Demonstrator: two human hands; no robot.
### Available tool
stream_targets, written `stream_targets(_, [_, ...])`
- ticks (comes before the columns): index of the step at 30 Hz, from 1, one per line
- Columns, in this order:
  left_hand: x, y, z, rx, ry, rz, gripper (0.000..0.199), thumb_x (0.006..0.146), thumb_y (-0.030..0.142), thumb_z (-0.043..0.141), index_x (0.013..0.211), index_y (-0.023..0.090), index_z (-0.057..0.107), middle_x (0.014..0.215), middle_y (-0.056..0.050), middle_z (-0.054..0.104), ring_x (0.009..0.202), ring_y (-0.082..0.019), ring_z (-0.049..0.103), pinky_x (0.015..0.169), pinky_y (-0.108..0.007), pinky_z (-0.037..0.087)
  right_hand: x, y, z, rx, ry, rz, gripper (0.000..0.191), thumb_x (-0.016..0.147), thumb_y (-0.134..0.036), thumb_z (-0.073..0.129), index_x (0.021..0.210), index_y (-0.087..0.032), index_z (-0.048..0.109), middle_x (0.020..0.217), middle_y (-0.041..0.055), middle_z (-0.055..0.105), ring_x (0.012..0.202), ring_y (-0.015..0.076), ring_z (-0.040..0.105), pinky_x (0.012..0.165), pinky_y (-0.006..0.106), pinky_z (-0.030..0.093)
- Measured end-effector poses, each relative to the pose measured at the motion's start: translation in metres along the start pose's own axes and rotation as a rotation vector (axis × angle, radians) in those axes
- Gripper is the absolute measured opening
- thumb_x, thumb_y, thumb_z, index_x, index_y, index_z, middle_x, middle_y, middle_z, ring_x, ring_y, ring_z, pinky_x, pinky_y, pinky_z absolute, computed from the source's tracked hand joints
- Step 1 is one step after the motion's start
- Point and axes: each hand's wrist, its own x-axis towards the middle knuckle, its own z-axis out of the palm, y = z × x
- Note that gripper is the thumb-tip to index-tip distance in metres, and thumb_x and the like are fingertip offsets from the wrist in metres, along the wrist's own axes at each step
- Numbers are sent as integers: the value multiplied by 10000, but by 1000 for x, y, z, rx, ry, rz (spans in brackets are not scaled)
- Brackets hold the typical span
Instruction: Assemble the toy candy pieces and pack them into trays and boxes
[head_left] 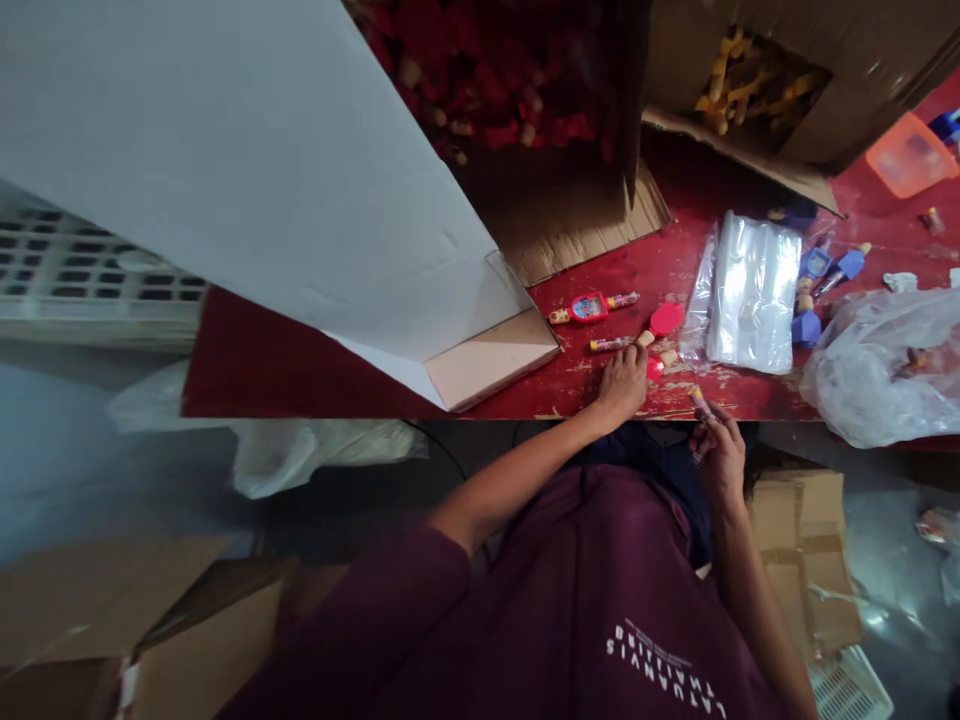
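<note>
Upside down, white lettering (666,668), maroon shirt (577,590), right hand (721,462) holding tube (700,403)

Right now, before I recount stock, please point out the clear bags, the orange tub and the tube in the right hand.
Clear bags (754,292): head view, middle of the stack.
Orange tub (911,155): head view, its top face.
Tube (700,402): head view, upper end, above the right hand (720,462).

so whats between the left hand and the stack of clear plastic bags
In the head view, a pink paddle-shaped plastic piece lies on the red table between the left hand and the stack of clear plastic bags.
</note>
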Motion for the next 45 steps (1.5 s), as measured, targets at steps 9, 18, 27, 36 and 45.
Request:
stream_targets(9, [-21,10,-29,-1343,-102,-312,396,813,301,754,1129,150,570,1013,-94,711,882,-235,712,848,-443,590,-32,-12,-1,-701,121,-747,294,883,-312,681,1137,-165,669,1050,94,634,862,168,640,590,237,514])
stream_targets(18, [-58,38,-53,-1751,-154,-358,428,720,249,857,1067,137,633,967,-80,752,951,-256,735,896,-452,614,-54,-26,6,-929,-4,-1153,464,899,-105,615,1324,-289,608,1104,81,614,994,199,651,799,344,606])
stream_targets(27, [-69,47,-53,-1691,-146,-378,463,698,259,872,1070,153,619,1024,-76,740,1038,-262,713,927,-443,602,-61,-28,0,-866,-63,-1082,376,940,-124,583,1295,-244,613,1127,102,630,1024,213,668,781,356,611])
stream_targets(36, [-75,54,-61,-1608,-106,-358,429,586,214,878,939,155,641,829,-15,724,897,-225,728,864,-344,587,-65,-31,-2,-769,-157,-1025,318,940,-114,600,1240,-216,624,1090,87,655,992,191,670,805,341,582])
stream_targets(45, [-79,86,-72,-1737,-118,-297,542,664,261,811,1172,228,627,946,-33,760,936,-257,747,876,-397,579,-90,-2,28,-677,-79,-1015,372,948,-127,603,1311,-206,585,1094,97,684,988,195,685,798,334,605])
